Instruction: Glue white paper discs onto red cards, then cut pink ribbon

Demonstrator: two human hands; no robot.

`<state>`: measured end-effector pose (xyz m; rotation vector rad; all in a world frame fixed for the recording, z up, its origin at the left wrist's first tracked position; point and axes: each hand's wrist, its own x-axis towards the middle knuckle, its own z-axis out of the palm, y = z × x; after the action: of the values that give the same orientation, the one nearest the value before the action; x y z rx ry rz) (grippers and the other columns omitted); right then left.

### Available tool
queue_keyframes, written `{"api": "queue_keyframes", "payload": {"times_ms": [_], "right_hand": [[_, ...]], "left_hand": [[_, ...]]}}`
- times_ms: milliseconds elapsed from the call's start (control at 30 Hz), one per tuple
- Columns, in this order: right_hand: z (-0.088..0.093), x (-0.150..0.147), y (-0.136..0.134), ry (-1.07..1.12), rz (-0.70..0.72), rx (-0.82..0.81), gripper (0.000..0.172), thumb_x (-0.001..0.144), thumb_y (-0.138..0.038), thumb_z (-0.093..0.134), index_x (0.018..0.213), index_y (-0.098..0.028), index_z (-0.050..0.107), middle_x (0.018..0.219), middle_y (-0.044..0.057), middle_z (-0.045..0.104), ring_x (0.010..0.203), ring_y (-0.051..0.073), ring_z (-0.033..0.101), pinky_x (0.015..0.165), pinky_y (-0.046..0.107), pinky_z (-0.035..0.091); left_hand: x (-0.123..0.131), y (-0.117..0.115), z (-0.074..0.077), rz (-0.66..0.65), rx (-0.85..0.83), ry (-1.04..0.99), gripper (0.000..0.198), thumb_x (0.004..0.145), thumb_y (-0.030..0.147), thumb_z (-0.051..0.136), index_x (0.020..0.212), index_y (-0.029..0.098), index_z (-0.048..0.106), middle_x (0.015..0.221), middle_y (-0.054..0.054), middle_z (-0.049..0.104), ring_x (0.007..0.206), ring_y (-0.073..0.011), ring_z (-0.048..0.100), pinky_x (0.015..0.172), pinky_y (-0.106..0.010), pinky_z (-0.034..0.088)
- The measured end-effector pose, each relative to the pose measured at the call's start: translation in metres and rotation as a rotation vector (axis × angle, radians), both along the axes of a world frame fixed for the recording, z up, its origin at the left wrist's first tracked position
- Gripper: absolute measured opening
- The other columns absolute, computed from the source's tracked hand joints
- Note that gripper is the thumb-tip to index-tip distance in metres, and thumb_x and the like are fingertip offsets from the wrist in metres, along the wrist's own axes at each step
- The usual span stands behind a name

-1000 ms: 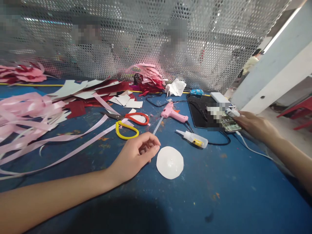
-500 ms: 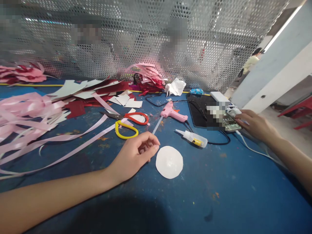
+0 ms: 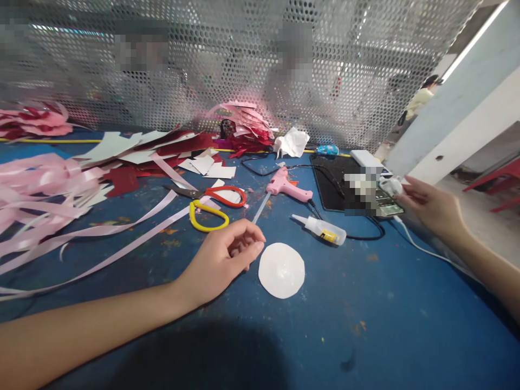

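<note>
My left hand (image 3: 225,260) rests on the blue tabletop, its fingers loosely curled and the thumb and forefinger tips close together. Nothing shows in it. Just right of those fingertips lies a white round disc (image 3: 281,271) with a shiny middle. Behind the hand is a pink hot glue gun (image 3: 290,187), its clear glue stick (image 3: 261,208) running down towards my knuckles. My right hand (image 3: 434,211), at the far right, has its thumb and forefinger at the end of a white plug (image 3: 390,186), over a partly blurred-out item on a dark tablet (image 3: 327,184).
Scissors (image 3: 193,194) with red and yellow handles lie left of the glue gun. A small glue bottle (image 3: 325,230) lies to its right. Pink ribbons (image 3: 52,189) and paper pieces (image 3: 122,146) cover the left side. A perforated metal screen (image 3: 244,70) stands behind.
My right hand has shifted slightly right and its fingers sit higher, at the white plug's right end. My left hand stays beside the disc.
</note>
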<state>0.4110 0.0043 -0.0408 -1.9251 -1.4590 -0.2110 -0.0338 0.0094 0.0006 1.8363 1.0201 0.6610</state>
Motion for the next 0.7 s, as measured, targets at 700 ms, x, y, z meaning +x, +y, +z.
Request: {"api": "queue_keyframes", "payload": {"times_ms": [700], "right_hand": [[0.001,-0.02,0.018,0.196,-0.085,0.014,0.042,0.063,-0.045,0.064,0.092,-0.015,0.062,0.083,0.009,0.066,0.074,0.021,0.06,0.07,0.04,0.048]], "left_hand": [[-0.001,0.0,0.0,-0.012,-0.001,0.0,0.01,0.086,0.028,0.053,0.082,0.02,0.056,0.064,0.006,0.051,0.053,-0.0063,0.051,0.051,-0.017,0.04]]}}
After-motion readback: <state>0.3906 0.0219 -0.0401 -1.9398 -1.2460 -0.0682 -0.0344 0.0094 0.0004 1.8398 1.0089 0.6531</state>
